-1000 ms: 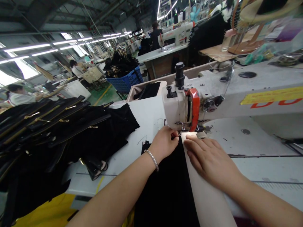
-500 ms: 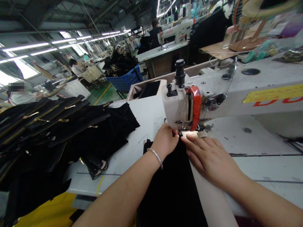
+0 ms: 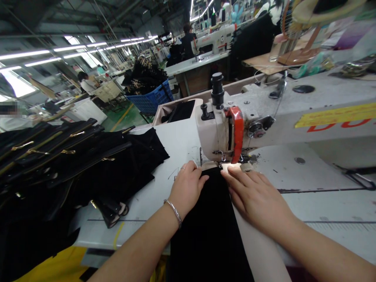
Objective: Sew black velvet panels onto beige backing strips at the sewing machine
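Observation:
A long black fabric piece (image 3: 210, 235) runs from the bottom edge up to the needle area of the sewing machine (image 3: 219, 129). My left hand (image 3: 188, 190), with a silver bangle at the wrist, is closed on the fabric's upper left edge, thumb on top. Flat beside the needle, my right hand (image 3: 255, 192) presses with outstretched fingers on the fabric's right edge and a pale strip (image 3: 261, 246) along it. The fingertips are close to the lit spot under the red guard (image 3: 237, 135). The needle tip is hidden.
Black pieces with gold zips (image 3: 67, 156) are heaped on the left of the white table (image 3: 182, 137). Small black scissors-like snips (image 3: 110, 213) lie near them. Behind stand a blue crate (image 3: 149, 98), a second sewing machine (image 3: 214, 41) and a brown fan (image 3: 299, 55); people sit farther off.
My left hand has moved away from the needle, left and slightly down, to the fabric's left edge. The right hand stays by the needle. The view has shifted slightly.

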A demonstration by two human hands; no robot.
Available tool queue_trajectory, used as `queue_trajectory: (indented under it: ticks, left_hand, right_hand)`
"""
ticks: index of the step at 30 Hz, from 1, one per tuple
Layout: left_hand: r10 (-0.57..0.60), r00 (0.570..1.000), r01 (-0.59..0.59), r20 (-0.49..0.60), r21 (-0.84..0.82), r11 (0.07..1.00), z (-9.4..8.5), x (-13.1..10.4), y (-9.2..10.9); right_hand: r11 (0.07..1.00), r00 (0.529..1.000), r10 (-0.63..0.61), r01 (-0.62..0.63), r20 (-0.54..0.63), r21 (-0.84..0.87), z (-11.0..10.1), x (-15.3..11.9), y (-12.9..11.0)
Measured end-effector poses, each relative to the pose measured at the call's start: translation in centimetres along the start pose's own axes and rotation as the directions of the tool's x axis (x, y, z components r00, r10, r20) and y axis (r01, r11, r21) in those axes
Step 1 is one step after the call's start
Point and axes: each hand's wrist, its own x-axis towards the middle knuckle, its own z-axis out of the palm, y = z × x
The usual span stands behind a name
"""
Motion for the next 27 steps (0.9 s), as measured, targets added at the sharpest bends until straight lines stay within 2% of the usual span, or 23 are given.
queue_trajectory:
  ticks: [5, 8, 10, 12, 14, 24, 27]
  left_hand:
    - [0.007, 1.0, -0.007, -0.001, 0.005, 1.0, 0.0, 0.2, 0.0]
    - [0.013, 0.997, -0.014, -0.072, -0.021, 1.0, 0.1, 0.4, 0.2]
    - [0.143, 0.984, -0.149, -0.107, -0.052, 0.987, 0.5, 0.6, 0.2]
    - [0.308, 0.945, -0.319, -0.105, -0.104, 0.942, 0.9, 0.8, 0.1]
    - [0.392, 0.914, -0.404, -0.1, -0.159, 0.901, 1.5, 1.0, -0.2]
    - [0.383, 0.909, -0.41, -0.164, -0.182, 0.894, 2.2, 1.5, -0.7]
    - [0.42, 0.893, -0.445, -0.162, -0.178, 0.878, 2.2, 1.4, -0.7]
  right_hand:
    - [1.0, 1.0, 0.019, -0.019, 0.013, -0.011, -0.1, -0.1, -0.3]
    - [1.0, 1.0, 0.017, -0.017, 0.014, -0.003, 0.0, -0.1, -0.2]
    - [1.0, 1.0, 0.016, -0.017, 0.015, 0.003, 0.0, -0.1, -0.1]
    - [1.0, 1.0, 0.014, -0.014, 0.017, 0.011, 0.0, 0.0, 0.0]
    - [1.0, 1.0, 0.009, -0.009, 0.011, 0.016, 0.0, 0.0, 0.1]
    - [1.0, 1.0, 0.004, -0.004, 0.007, -0.006, 0.3, 0.0, 0.1]
    - [1.0, 1.0, 0.003, -0.003, 0.0, -0.006, 0.3, 0.1, 0.1]
